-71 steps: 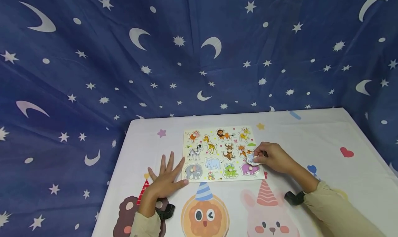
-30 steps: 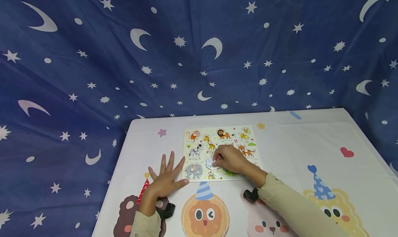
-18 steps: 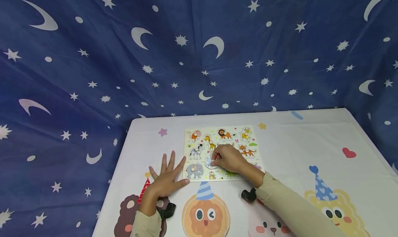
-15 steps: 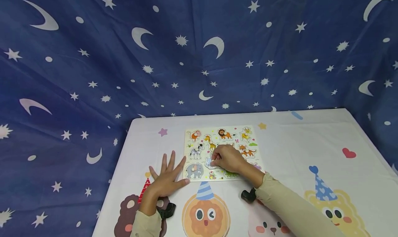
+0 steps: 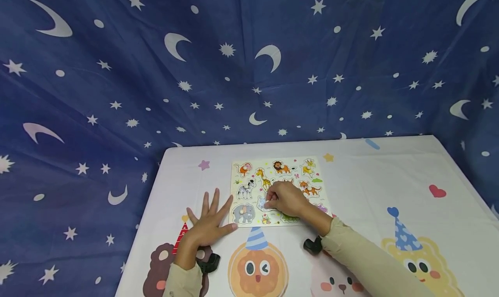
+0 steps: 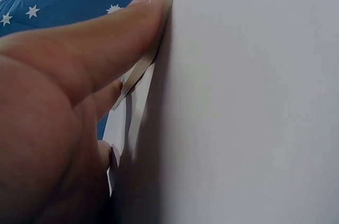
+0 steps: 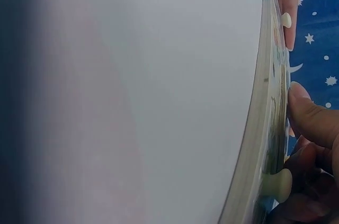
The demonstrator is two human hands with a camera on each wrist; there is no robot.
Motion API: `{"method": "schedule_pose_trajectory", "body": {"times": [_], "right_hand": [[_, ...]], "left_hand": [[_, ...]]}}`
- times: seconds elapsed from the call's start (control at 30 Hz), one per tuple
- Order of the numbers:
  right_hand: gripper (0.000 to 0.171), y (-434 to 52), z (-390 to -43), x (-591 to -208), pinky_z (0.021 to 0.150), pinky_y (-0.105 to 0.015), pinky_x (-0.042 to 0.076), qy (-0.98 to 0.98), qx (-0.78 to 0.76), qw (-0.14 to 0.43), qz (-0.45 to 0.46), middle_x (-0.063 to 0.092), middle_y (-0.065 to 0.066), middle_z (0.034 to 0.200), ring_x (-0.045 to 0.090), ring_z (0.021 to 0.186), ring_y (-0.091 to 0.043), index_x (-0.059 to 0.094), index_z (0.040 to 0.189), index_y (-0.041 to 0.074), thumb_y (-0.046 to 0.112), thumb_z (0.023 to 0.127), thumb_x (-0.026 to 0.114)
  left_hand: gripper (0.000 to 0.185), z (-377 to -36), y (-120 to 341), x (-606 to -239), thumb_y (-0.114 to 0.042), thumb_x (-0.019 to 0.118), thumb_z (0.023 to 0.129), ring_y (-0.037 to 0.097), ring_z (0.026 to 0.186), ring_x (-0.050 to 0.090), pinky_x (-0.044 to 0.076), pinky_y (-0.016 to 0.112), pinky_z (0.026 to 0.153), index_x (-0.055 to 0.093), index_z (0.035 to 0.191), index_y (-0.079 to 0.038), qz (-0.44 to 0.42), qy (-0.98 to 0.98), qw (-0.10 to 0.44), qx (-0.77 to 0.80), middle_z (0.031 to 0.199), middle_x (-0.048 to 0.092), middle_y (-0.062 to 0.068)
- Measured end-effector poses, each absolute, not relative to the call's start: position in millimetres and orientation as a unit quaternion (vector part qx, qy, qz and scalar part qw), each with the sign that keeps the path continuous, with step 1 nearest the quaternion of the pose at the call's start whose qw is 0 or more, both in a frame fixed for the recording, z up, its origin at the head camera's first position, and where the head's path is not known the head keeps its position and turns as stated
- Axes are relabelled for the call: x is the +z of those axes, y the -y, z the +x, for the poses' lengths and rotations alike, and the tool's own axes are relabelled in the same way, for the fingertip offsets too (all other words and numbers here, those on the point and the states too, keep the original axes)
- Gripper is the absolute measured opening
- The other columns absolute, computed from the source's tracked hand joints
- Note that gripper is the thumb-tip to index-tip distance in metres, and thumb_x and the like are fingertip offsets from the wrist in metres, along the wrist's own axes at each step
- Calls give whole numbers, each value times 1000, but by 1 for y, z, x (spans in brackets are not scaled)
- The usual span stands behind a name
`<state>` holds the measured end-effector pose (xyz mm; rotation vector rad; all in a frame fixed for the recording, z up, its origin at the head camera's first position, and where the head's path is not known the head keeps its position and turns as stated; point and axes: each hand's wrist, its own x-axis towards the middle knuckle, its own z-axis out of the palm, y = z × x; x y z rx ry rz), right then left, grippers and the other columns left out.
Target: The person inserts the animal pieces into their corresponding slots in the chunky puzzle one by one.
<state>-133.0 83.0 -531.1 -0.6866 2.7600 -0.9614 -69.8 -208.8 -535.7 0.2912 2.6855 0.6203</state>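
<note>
My left hand (image 5: 208,227) lies with fingers spread at the left edge of a wooden animal knob puzzle board (image 5: 255,162). Its forefinger and thumb touch that edge; in the left wrist view the thumb (image 6: 122,33) reaches the board's side. My right hand (image 5: 287,198) is over the lower middle of the board and pinches a pale blue rhino puzzle piece (image 5: 261,203), which sits at the rhino's place. The fingers cover most of this piece. Seen from the right wrist, the thumb (image 7: 310,115) is at the board's top face, near a pale knob (image 7: 278,186).
Around the right hand sit other knobbed pieces: the giraffe (image 5: 264,179), zebra (image 5: 246,189), elephant (image 5: 243,213), lion (image 5: 282,167) and tiger (image 5: 309,188). The right hand and forearm partly hide the kangaroo, frog and hippo. A white cartoon-print cloth (image 5: 390,171) covers the table before a blue starry curtain (image 5: 218,72).
My right hand has carried the rhino piece from the board's right side leftward to the lower middle. Over the last second it has hardly moved. The left hand stays in place.
</note>
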Motion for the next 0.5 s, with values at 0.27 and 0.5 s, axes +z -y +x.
{"method": "schedule_pose_trajectory", "body": {"times": [0.27,0.5], "right_hand": [[22,-80,-131,-531,56,-22,41,-918,-322,75,-221,56,12,70,50,62,-5,68,75,25,32,81,87],[23,-81,-131,-530,56,-22,41,-925,-303,64,-220,56,13,70,50,61,-4,67,74,26,35,80,87]], "left_hand": [[87,-69,209,-539,-63,63,91,41,155,-24,-26,81,102,19,162,-39,97,-950,189,227,172,-15,5],[87,-71,208,-538,-63,63,91,41,155,-25,-27,81,101,19,162,-39,98,-949,187,234,173,-15,5]]}}
